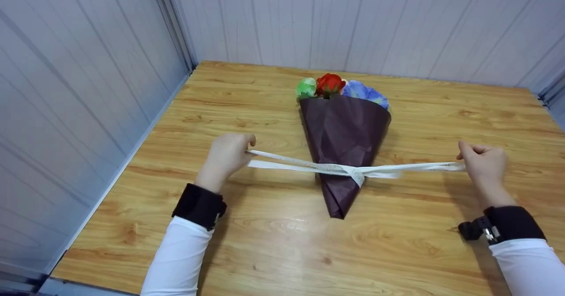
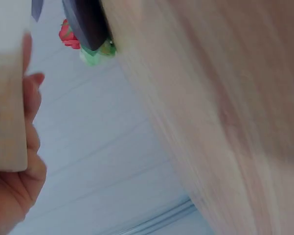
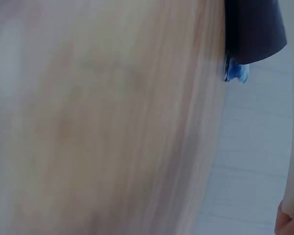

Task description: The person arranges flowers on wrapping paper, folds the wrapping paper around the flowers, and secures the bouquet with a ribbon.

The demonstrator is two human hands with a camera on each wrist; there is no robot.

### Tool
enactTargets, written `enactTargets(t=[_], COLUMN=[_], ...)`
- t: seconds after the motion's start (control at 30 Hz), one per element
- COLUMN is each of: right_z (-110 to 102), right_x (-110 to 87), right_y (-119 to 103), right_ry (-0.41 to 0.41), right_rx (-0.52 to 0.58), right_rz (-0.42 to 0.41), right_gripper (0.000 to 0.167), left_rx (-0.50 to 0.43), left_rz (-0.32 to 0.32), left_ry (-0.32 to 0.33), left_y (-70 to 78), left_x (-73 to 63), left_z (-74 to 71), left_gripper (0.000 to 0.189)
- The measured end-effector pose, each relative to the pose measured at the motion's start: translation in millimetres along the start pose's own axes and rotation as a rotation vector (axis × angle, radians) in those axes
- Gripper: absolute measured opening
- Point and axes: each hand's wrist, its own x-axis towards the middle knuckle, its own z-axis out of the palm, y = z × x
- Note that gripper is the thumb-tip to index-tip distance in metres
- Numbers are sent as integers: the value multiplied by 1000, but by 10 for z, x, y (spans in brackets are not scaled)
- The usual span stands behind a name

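Observation:
A bouquet in dark plum wrapping paper (image 1: 340,133) lies on the table, its narrow end toward me. Red (image 1: 330,84), green (image 1: 306,87) and blue (image 1: 359,91) flowers show at its wide end. Around its lower part runs a white ribbon (image 1: 355,174), crossed at the front and stretched out to both sides. My left hand (image 1: 227,155) pinches the ribbon left of the bouquet; the left wrist view shows a wide ribbon strip (image 2: 7,117) against the fingers. On the other side, my right hand (image 1: 485,166) grips the ribbon, mostly cropped in the right wrist view.
The wood-grain table (image 1: 282,252) meets pale panelled walls at the back (image 1: 282,22) and left (image 1: 79,88). Black bands with small cameras circle both wrists (image 1: 198,205). A short loose piece of ribbon (image 1: 388,175) sticks out right of the crossing.

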Motion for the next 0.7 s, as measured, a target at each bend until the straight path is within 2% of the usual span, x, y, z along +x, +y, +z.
enactTargets(t=[0.03,0.1,0.2,0.27,0.3,0.4,0.43,0.5,0.57,0.6,0.63,0.67,0.7], right_z=[-7,-13,-27,-60,-84,-158,-181,-214,-229,-233,-238,-242,-247], right_x=[4,8,30,48,54,53,46,37,38,41,45,50,56], right_y=[18,47,79,107,122,173,191,226,249,254,259,263,266], right_ry=[6,11,2,-64,-134,-438,-541,-671,-689,-680,-669,-659,-659], right_rx=[-16,-71,-170,-263,-310,-385,-395,-398,-385,-387,-401,-423,-454], right_rz=[-19,-109,-322,-458,-501,-497,-465,-398,-376,-377,-378,-386,-394], right_gripper=[43,42,37,31,28,21,21,18,14,13,12,10,9], left_rx=[26,76,116,128,128,55,-5,-207,-419,-474,-479,-437,-352], left_rz=[2,5,5,13,15,-22,-56,-154,-259,-298,-315,-306,-278], left_ry=[35,98,165,185,191,184,174,141,138,150,168,183,205], left_y=[-27,-81,-159,-192,-204,-217,-216,-209,-209,-215,-225,-241,-260], left_x=[-14,-42,-82,-101,-108,-127,-126,-109,-82,-71,-67,-70,-79], left_z=[14,38,45,38,34,4,-10,-38,-56,-58,-56,-48,-36], left_gripper=[19,14,10,10,12,8,7,9,17,20,21,21,20])
